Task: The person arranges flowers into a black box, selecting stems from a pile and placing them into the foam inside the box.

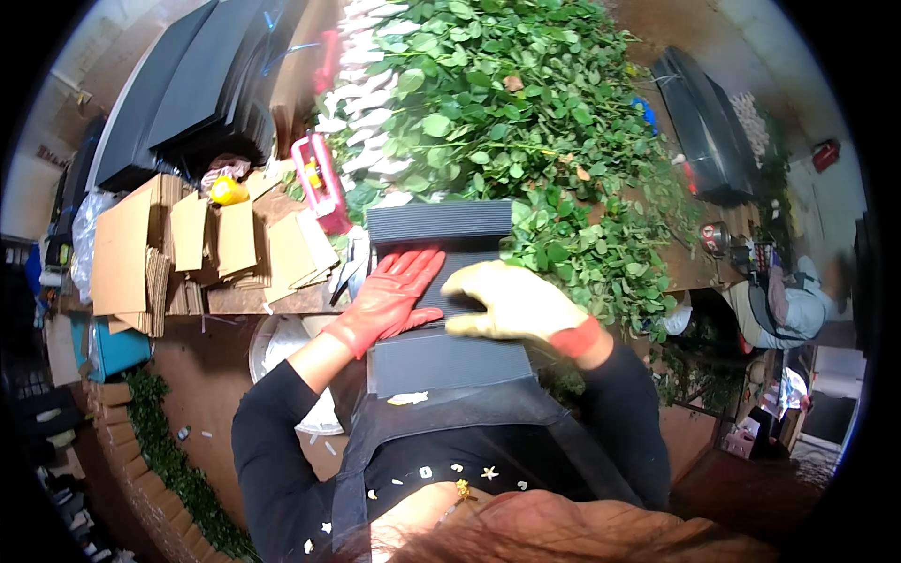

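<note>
A black corrugated cardboard sheet [450, 364] lies in front of me at the table edge. Its near flap hangs toward my apron, and the far end stands up in a ribbed fold. My left hand [399, 291], in a red glove, rests flat on the sheet's middle with fingers stretched. From the right, my right hand [516, 302], in a cream glove with a red cuff, reaches over the same part. Its thumb and fingers are apart with nothing visible between them. Just beyond the sheet, leafy green stems [526, 131] with white-wrapped heads [368, 103] are heaped.
Brown cardboard pieces [122, 249] stand in stacks on the left, near a yellow roll [228, 191] and a pink-red tool [321, 183]. Black sheets [211, 84] are piled at the far left. A white bucket [272, 347] stands below. Another person [784, 305] is at the right.
</note>
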`<action>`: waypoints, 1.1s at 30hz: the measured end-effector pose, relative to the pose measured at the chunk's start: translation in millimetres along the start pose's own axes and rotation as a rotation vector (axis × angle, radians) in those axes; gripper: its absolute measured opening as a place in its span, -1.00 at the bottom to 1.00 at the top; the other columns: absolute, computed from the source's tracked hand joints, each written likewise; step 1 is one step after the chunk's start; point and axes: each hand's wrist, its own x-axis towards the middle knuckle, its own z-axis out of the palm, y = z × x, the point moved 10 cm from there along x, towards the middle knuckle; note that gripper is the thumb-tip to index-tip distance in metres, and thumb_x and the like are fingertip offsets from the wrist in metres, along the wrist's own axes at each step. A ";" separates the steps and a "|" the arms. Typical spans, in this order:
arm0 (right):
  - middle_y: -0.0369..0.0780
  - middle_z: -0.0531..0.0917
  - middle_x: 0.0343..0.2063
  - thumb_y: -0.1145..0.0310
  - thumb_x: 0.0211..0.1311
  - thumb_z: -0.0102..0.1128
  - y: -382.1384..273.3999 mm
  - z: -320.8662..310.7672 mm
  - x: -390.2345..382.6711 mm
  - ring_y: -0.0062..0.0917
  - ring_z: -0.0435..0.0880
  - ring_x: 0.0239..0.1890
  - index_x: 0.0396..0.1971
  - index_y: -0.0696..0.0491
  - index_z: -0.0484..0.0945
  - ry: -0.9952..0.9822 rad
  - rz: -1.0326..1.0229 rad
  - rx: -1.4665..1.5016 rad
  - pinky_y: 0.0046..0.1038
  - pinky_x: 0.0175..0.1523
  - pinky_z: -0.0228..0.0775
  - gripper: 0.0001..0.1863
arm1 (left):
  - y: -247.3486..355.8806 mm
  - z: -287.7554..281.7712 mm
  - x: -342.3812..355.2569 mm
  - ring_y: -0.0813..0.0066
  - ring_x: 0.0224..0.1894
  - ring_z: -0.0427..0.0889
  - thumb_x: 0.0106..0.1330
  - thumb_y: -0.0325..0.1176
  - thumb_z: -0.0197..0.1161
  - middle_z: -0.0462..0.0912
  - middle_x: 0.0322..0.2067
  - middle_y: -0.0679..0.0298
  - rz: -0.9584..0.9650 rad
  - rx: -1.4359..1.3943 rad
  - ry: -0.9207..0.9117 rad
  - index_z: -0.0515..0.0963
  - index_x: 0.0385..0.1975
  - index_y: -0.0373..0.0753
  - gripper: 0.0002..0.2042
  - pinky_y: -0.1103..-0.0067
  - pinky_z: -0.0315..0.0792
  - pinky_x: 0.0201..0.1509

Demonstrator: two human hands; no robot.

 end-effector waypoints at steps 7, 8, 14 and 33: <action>-0.04 0.77 -0.22 0.18 0.22 0.41 -16.7 74.3 2.1 -0.15 0.81 -0.16 -0.12 0.07 0.68 -0.269 -0.013 -0.382 -0.07 -0.13 0.67 -0.67 | 1.9 9.1 2.2 -0.03 0.51 0.31 0.40 0.22 0.19 0.28 0.52 0.00 -0.004 -0.026 -0.008 0.14 0.59 -0.18 -0.12 0.11 0.14 0.56; -0.04 0.76 -0.24 0.18 0.22 0.41 -19.2 71.2 4.6 -0.17 0.81 -0.17 -0.13 0.07 0.68 -0.260 -0.068 -0.380 -0.06 -0.15 0.67 -0.68 | 0.8 7.1 2.3 -0.03 0.50 0.32 0.41 0.21 0.19 0.28 0.52 0.00 -0.009 -0.035 0.002 0.14 0.59 -0.19 -0.13 0.12 0.14 0.56; -0.01 0.75 -0.28 0.16 0.42 0.19 -138.9 43.6 99.8 -0.03 0.75 -0.20 -0.07 0.12 0.64 -0.062 -0.434 -0.139 -0.08 -0.10 0.59 -0.67 | -1.9 19.5 -14.7 0.30 0.60 0.14 0.54 0.10 -0.16 0.15 0.60 0.22 -0.037 0.300 0.135 0.15 0.59 -0.08 -0.31 0.20 0.07 0.59; -0.21 0.70 -0.46 0.27 0.19 0.22 -66.6 156.7 248.6 -0.25 0.74 -0.35 -0.39 0.00 0.72 0.412 -0.447 -0.898 -0.15 -0.30 0.50 -0.83 | -10.4 40.3 21.9 0.03 0.44 0.38 0.41 0.10 0.08 0.30 0.48 0.05 0.131 0.113 0.142 0.16 0.58 -0.18 -0.21 0.07 0.27 0.46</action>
